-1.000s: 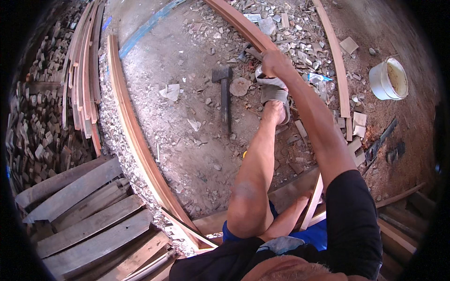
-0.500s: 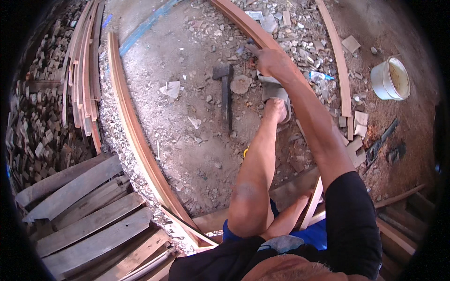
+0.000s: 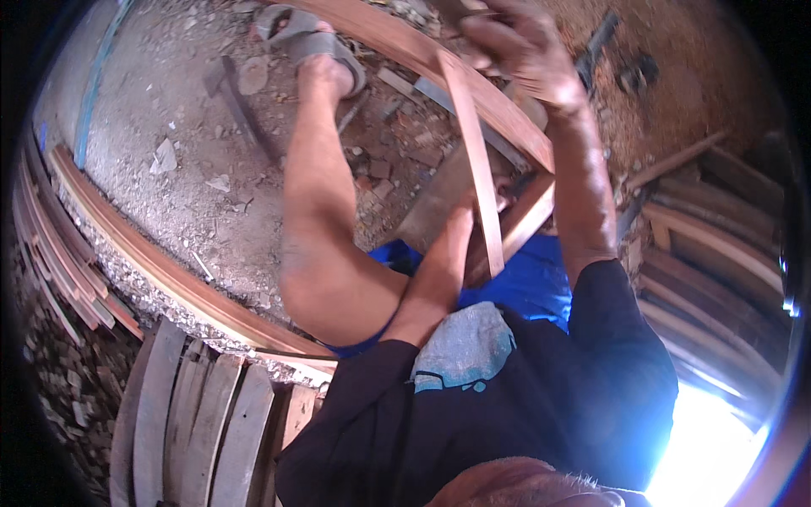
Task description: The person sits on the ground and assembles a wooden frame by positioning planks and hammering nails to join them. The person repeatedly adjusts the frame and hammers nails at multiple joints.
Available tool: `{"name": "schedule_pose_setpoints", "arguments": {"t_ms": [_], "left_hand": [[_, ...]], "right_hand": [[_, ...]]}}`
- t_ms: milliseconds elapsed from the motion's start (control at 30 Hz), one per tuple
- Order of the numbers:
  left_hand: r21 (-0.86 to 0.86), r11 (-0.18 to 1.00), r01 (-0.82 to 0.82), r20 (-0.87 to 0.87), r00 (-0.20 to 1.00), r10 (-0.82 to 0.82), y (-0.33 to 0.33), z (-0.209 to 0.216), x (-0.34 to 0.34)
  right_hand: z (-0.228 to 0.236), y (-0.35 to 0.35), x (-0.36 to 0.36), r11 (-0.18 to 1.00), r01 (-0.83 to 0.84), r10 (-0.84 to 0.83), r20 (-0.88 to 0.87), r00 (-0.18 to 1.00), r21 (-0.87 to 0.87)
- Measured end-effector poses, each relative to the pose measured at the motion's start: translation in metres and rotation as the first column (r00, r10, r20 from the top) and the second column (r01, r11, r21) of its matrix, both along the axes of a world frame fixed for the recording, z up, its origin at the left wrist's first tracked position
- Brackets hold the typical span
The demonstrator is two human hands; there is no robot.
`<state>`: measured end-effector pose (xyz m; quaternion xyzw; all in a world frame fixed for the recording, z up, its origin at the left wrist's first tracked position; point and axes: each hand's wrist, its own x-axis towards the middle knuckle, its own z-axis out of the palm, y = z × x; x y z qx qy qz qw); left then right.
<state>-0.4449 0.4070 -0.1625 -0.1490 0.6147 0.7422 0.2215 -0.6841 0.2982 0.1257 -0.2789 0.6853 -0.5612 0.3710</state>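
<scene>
A frame of reddish wooden planks [image 3: 401, 44] reaches from the top of the view to my lap, its end joined at a corner to a short piece [image 3: 528, 211]. A thin wooden strip [image 3: 470, 144] crosses this corner slantwise. My left hand [image 3: 504, 196] is closed around the wood near the corner, partly hidden behind the strip. Above the long plank my right hand [image 3: 532, 63] is raised, its fingers blurred. A brownish shape shows at its fingertips, but I cannot make out whether it is held. A hammer [image 3: 241, 114] lies on the ground beyond my bare leg.
Long timber [image 3: 160, 249] lies along the left, with stacked strips [image 3: 63, 253] beyond it and weathered boards [image 3: 182, 422] at lower left. More wood pieces [image 3: 718, 228] are piled at right. A dark tool [image 3: 598, 42] lies on the soil, upper right. Rubble covers the ground by my sandal [image 3: 296, 35].
My view has swung right and nearer my body. My right hand has left the far part of the plank and come back above its near end. My left hand stays by the frame's corner.
</scene>
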Motion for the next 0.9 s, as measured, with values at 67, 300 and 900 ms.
{"name": "schedule_pose_setpoints", "arguments": {"t_ms": [67, 300, 900], "left_hand": [[0.030, 0.999, 0.014, 0.023, 1.000, -0.014, 0.007, -0.011, -0.007], [0.066, 0.996, 0.062, 0.206, 0.976, -0.074, -0.003, 0.009, -0.009], [0.053, 0.997, 0.059, 0.094, 0.994, -0.064, -0.008, 0.008, -0.011]], "right_hand": [[0.018, 0.062, -0.002, 0.987, 0.158, -0.162, -0.130, 0.978, -0.038], [0.013, 0.184, 0.001, 0.795, 0.597, -0.606, -0.141, 0.783, -0.107], [-0.019, 0.200, 0.018, 0.756, 0.619, -0.626, 0.044, 0.779, -0.212]]}}
